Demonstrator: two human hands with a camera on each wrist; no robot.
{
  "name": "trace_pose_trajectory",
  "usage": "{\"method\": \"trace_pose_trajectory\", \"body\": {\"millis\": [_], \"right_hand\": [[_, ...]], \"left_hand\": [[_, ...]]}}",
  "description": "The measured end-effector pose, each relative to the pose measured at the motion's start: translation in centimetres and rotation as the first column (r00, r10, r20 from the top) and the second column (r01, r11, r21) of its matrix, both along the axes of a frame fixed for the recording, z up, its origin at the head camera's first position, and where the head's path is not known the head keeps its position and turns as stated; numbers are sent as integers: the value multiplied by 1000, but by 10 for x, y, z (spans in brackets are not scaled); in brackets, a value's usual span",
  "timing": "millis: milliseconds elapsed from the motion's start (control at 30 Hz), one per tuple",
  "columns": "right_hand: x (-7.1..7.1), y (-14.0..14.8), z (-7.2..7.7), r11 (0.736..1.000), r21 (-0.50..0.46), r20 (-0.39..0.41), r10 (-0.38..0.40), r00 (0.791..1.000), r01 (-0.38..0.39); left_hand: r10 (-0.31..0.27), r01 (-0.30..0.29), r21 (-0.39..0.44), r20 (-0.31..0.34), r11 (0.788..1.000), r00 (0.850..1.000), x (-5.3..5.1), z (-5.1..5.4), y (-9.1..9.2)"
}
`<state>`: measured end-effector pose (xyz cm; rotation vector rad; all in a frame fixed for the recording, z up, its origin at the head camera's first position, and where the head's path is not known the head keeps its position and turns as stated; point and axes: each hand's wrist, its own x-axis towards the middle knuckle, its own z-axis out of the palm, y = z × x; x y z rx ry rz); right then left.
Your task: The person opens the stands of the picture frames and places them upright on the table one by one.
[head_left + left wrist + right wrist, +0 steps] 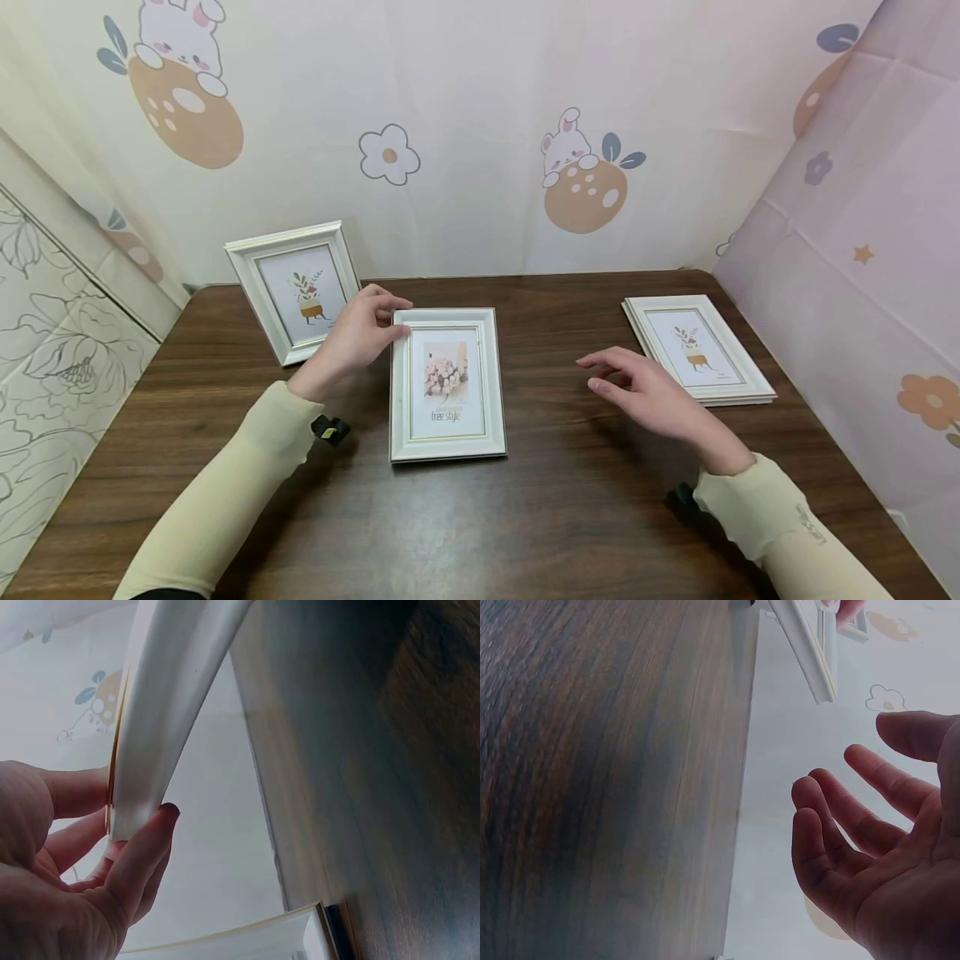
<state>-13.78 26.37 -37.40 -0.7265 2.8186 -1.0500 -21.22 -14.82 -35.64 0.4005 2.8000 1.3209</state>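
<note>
A white frame with a pink flower picture (pixel 446 383) is at the middle of the table in the head view. The left hand (pixel 358 332) pinches its upper left edge, thumb on the front and fingers behind. In the left wrist view that hand (pixel 82 877) grips the corner of the white frame (pixel 161 712), which is tilted up off the wood. The right hand (pixel 647 393) hovers to the right of this frame, holding nothing. Its fingers are loosely bent and apart in the right wrist view, where the hand (pixel 900 855) is away from the frame (pixel 804 646).
Behind the left forearm a white frame with a plant picture (pixel 303 292) stands upright. Stacked white frames (pixel 697 348) lie at the right, beside the right hand. The brown table (pixel 540 533) meets a patterned curtain (pixel 465 208) at the back.
</note>
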Motion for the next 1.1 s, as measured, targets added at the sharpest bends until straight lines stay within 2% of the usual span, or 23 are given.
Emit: {"method": "trace_pose_trajectory", "body": {"millis": [200, 333, 767, 900, 1100], "right_hand": [[0, 2, 1, 1000, -1, 6, -8, 1000, 8], [0, 3, 3, 1000, -2, 9, -21, 1000, 21], [-2, 4, 4, 1000, -14, 47, -17, 999, 18], [-3, 3, 6, 1000, -20, 49, -18, 999, 19], [-2, 1, 2, 1000, -26, 45, 4, 999, -3]], "left_hand": [[-3, 3, 14, -30, 1000, 1000, 3, 2, -1], [-3, 5, 57, -44, 998, 999, 5, 5, -2], [-10, 33, 171, -135, 985, 991, 20, 20, -3], [-26, 64, 236, -160, 970, 987, 23, 26, -7], [-46, 111, 359, -186, 927, 981, 25, 29, -11]]}}
